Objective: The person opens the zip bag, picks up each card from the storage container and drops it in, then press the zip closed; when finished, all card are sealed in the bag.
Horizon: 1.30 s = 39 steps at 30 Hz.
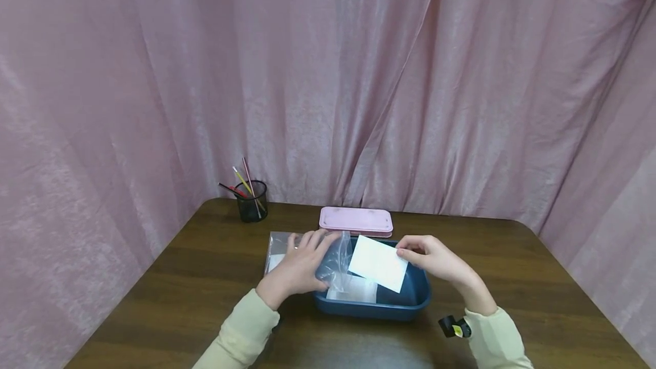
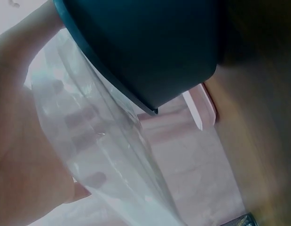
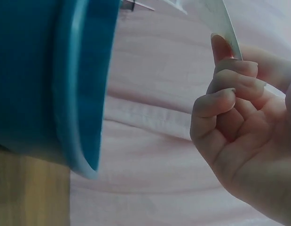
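My right hand (image 1: 435, 258) pinches a white paper card (image 1: 378, 263) by its right edge, above a blue plastic bin (image 1: 371, 311). In the right wrist view, thumb and forefinger grip the card's corner and the other fingers (image 3: 213, 101) curl in. At the bin's left side, my left hand (image 1: 302, 266) holds a clear plastic bag (image 1: 335, 263) with fingers bent round it. Through the crinkled film (image 2: 103, 141), fingertips show in the left wrist view. Another white piece (image 1: 353, 289) lies inside the bin, partly beneath the bag.
Behind the bin lies a pink case (image 1: 356, 220). A black mesh pen cup (image 1: 251, 204) with several pencils stands at the back left. More clear plastic with a white piece (image 1: 275, 261) lies left of the bin. A pink curtain (image 1: 307, 101) hangs behind the wooden table (image 1: 492, 266).
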{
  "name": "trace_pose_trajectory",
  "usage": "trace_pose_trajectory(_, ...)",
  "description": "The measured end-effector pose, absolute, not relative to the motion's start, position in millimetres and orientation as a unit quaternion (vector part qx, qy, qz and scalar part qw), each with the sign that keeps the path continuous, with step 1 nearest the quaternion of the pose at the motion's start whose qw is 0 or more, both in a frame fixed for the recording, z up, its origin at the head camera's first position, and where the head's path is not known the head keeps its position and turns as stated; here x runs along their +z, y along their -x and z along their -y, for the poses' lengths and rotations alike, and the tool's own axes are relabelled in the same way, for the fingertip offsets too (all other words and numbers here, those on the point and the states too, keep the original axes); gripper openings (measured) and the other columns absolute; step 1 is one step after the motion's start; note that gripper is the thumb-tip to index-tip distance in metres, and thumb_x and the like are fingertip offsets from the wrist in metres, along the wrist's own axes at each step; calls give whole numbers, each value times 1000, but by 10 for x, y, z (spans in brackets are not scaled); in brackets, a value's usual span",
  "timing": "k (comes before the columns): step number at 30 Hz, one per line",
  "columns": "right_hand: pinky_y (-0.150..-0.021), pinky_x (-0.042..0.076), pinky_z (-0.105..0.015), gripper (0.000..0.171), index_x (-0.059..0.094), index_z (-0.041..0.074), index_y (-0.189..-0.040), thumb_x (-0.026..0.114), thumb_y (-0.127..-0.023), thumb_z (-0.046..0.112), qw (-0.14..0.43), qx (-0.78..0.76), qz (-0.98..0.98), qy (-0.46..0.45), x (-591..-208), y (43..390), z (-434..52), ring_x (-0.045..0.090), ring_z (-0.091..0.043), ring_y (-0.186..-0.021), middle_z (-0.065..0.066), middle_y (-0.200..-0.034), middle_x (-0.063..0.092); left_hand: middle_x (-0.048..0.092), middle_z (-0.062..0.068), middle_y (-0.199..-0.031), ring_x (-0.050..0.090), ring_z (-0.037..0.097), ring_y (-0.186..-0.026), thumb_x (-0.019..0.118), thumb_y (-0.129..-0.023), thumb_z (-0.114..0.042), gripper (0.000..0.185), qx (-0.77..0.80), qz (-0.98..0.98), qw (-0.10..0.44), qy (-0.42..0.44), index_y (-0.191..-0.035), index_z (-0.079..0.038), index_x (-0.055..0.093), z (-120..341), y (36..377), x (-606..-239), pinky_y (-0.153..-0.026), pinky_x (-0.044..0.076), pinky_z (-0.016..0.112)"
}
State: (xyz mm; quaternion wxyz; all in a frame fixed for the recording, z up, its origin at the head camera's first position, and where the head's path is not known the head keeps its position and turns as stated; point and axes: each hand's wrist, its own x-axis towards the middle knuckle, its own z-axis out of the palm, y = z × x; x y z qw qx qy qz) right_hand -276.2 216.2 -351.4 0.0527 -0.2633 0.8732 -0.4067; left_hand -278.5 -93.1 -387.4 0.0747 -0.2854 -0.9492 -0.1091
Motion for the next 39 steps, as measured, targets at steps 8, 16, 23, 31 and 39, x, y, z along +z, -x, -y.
trace_pose_trajectory(8, -49, 38, -20, 17, 67, 5, -100, 56, -98, 18, 89, -412, -862, 280, -3649, 2796, -1992, 45, -4, -54, 4, -65, 49, 37, 11, -149, 36, 32, -135, 88, -66, -40, 105, -87, 950, 88, 288, -149, -26, 26, 865, 2725, -3854, -107, 26, 67)
trace_pose_trajectory(16, -50, 43, -23, 18, 66, 6, -95, 58, -97, 22, 105, -432, -853, 272, -3766, 2771, -1794, 45, -5, -52, 4, -63, 50, 35, 11, -152, 35, 32, -136, 88, -65, -44, 108, -68, 953, 84, 284, -150, -26, 24, 813, 2684, -3859, -108, 25, 66)
trace_pose_trajectory(23, -55, 51, -28, 22, 65, 0, -101, 59, -97, 20, 127, -465, -832, 276, -3774, 2756, -1704, 53, -6, -55, -13, -68, 59, 37, 11, -149, 38, 32, -133, 88, -63, -45, 107, -56, 949, 102, 293, -149, -25, 27, 784, 2667, -3867, -105, 29, 65)
trace_pose_trajectory(31, -61, 51, -24, 28, 60, -7, -115, 58, -97, 15, 159, -519, -780, 312, -3776, 2775, -1633, 62, -7, -65, -13, -78, 65, 37, 10, -150, 38, 32, -134, 88, -63, -46, 109, -47, 951, 104, 287, -150, -25, 27, 766, 2654, -3868, -106, 29, 64)
trace_pose_trajectory(39, -59, 50, -22, 25, 64, -6, -103, 60, -96, 18, 146, -523, -791, 284, -3809, 2751, -1561, 61, -8, -62, -10, -73, 64, 37, 11, -150, 38, 32, -134, 88, -62, -49, 109, -43, 951, 102, 290, -149, -25, 28, 759, 2658, -3868, -106, 29, 64)
